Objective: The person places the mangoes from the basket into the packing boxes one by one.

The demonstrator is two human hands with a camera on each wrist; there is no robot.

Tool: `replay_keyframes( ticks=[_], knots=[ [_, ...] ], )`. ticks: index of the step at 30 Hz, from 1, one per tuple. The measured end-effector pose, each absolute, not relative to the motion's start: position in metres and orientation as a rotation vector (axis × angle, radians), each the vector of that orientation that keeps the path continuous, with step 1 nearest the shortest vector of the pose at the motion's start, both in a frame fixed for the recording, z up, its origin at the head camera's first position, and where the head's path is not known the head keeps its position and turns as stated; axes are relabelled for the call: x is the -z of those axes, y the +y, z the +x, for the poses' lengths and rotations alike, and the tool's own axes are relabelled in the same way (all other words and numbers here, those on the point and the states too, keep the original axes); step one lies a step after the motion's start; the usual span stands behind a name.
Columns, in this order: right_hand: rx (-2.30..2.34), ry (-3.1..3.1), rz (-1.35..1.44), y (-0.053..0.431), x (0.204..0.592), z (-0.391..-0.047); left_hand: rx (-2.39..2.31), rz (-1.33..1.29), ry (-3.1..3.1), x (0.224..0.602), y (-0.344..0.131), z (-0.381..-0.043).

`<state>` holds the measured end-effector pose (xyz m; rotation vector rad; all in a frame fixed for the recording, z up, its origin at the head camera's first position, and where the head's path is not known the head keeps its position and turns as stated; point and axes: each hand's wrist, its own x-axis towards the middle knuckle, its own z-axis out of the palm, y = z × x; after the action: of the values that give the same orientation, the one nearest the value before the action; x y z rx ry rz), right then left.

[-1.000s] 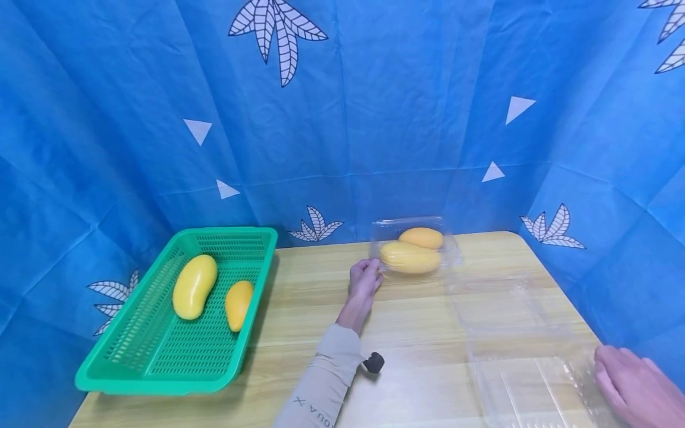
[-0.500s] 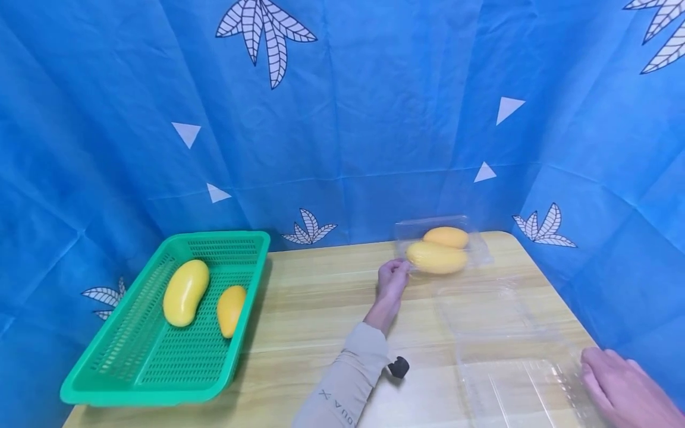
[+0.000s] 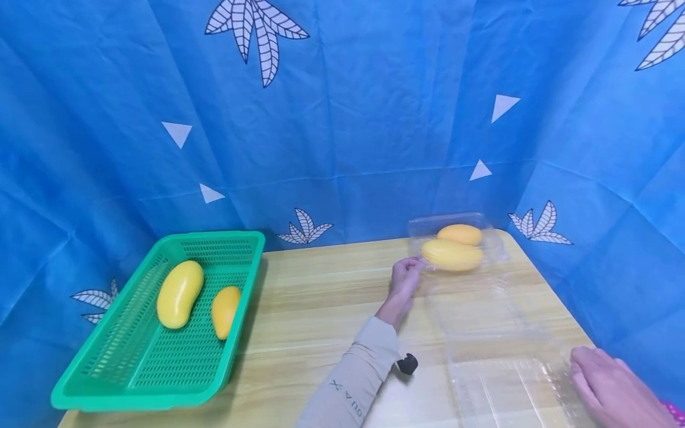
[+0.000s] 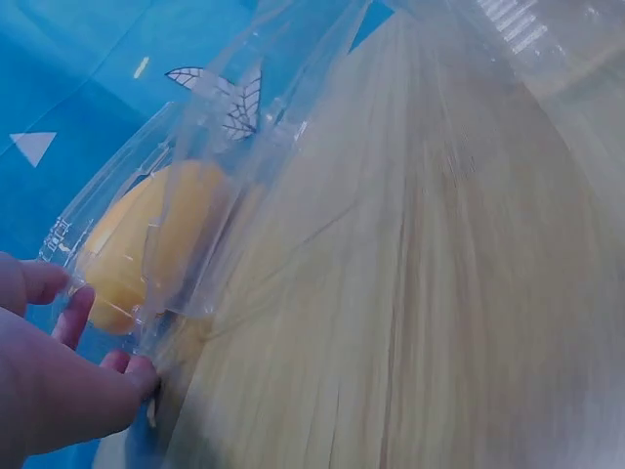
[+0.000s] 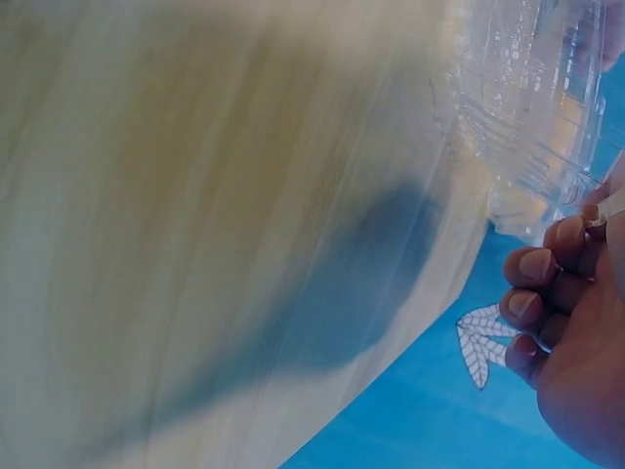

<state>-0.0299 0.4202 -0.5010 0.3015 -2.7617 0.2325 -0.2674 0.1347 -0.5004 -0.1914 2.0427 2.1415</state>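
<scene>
Clear box [image 3: 426, 227], right of frame centre, is pinched at its left edge by the left hand [image 3: 405, 277]; its thin plastic will likely flex under two mangoes [image 3: 452, 255], so rim holds are advised. Whether the lower-right tray [image 3: 514, 383] is gripped by the right hand [image 3: 610, 383] cannot be told.

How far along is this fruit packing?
Done: two yellow fruits lie in the back clear container. In hand: the left hand grips its edge; the right hand is at the empty front container. Apparently left: filling that one, since two fruits sit in the green basket.
</scene>
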Motion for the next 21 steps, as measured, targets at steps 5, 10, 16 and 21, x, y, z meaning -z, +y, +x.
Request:
replay_keyframes(
  ticks=[5, 10, 16, 21],
  knots=[
    [-0.259, -2.745, 0.299, 0.411, 0.501, -0.029, -1.989, -0.075, 2.161, 0.494, 0.117, -0.270],
    [-0.268, -2.717, 0.296, 0.400, 0.499, -0.031, -1.841, 0.046, 2.222, 0.483, 0.088, -0.273],
    [-0.239, -2.783, 0.256, 0.383, 0.500, -0.031, -1.698, 0.204, 2.234, 0.471, 0.071, -0.271],
    [-0.277, -2.768, 0.288, 0.364, 0.503, -0.033, -1.600, 0.276, 2.290, 0.450, 0.045, -0.271]
  ],
)
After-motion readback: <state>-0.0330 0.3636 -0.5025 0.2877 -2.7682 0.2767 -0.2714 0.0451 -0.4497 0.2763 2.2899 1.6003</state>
